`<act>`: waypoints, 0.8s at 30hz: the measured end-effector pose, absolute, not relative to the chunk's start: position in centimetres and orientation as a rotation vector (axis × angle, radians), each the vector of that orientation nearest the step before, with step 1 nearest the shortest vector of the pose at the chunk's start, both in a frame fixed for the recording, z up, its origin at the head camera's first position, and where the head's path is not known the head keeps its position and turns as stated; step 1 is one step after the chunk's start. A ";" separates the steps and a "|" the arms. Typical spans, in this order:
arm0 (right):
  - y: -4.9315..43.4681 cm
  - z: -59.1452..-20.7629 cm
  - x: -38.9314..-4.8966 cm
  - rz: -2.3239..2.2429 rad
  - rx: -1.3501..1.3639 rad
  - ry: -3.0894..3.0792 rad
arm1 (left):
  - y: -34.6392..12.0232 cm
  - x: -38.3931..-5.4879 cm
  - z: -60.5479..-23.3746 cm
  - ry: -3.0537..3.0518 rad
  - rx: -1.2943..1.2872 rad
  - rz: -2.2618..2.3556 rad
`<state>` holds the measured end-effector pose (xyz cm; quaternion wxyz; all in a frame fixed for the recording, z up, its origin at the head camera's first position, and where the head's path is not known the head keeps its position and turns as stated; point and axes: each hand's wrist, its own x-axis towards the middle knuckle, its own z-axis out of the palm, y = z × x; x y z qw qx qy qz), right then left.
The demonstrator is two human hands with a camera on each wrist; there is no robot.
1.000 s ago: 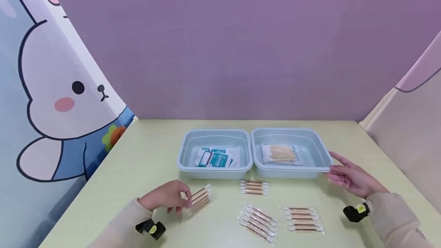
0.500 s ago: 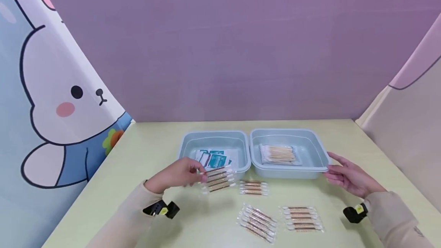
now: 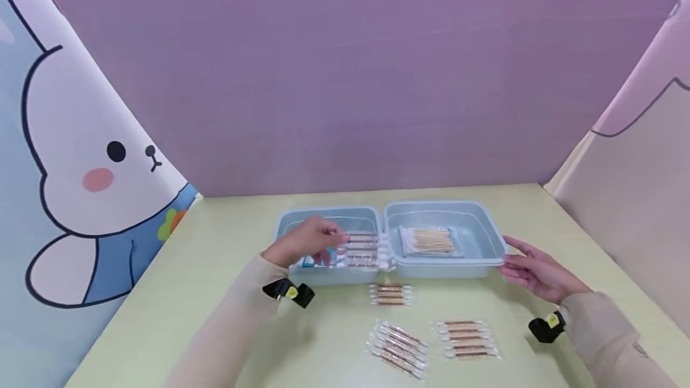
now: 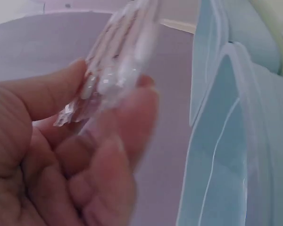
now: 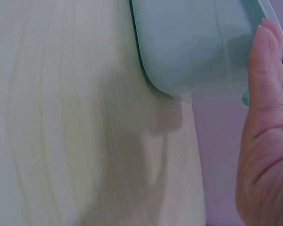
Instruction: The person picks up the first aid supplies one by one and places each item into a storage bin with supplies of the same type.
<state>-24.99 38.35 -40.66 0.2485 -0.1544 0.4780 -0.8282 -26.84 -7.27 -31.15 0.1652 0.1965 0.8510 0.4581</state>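
Between thumb and fingers, my left hand (image 3: pixel 309 239) pinches a clear packet of iodine cotton swabs (image 3: pixel 360 250) above the left blue bin (image 3: pixel 372 215). In the left wrist view the packet (image 4: pixel 120 56) is tilted and slightly blurred. White and teal packets (image 3: pixel 308 261) in that bin are mostly hidden. My right hand (image 3: pixel 541 271) touches the front right corner of the right blue bin (image 3: pixel 477 263), its thumb and index finger nearly straight. In the right wrist view the thumb (image 5: pixel 266 80) lies along the rim. A packet of wooden cotton swabs (image 3: pixel 430 241) lies in the right bin.
On the table, in front of the bins, lie three more swab packets: one close to the bins (image 3: pixel 391 294), one slanted (image 3: pixel 398 349) and one at right (image 3: pixel 466 339). A purple panel (image 3: pixel 323 76) stands behind the table (image 3: pixel 237 220).
My left hand has lifted the iodine swab packet from near the table and carried it right and forward over the left bin. The right hand stays at the right bin's corner.
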 end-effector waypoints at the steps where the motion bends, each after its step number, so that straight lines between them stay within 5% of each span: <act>1: 38.3 -40.6 -25.1 -2.256 -0.415 1.311 | -6.9 -27.3 -31.2 2.402 0.521 1.353; 24: 38.4 -40.0 -24.4 -2.261 -0.322 1.371 | 2.3 -32.7 -32.9 2.174 0.127 1.729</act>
